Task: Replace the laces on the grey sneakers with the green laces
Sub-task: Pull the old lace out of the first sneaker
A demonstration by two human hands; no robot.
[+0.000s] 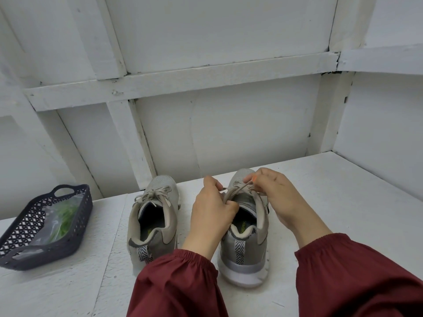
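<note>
Head camera looks down on a white table (332, 202) where two grey sneakers stand side by side, heels toward the near edge and toes toward the far edge, close to the white panelled wall (229, 133). The left sneaker (153, 220) stands alone, and its beige laces (154, 193) are tied in a bow over the tongue. The right sneaker (247, 248) stands just beside it, near the middle of the table, with both hands over its upper part.

The left hand (211, 216) has its fingers curled, with thumb and fingers pinching a strand of the beige lace (238, 189) above the shoe's opening. The right hand (278, 195) reaches in from the other side and pinches the same lace at the knot with its fingertips, the other fingers bent. Both grips are narrow and closed on the lace. Dark red sleeves cover both forearms: the left sleeve (178, 282) hides part of the left sneaker's heel, and the right sleeve (354, 271) lies toward the near right corner.

Near the left edge of the table, well apart from the shoes, sits a dark openwork basket (13, 259) with handles. Inside it lies a clear plastic bag (49, 216) holding the green laces (66, 216).
</note>
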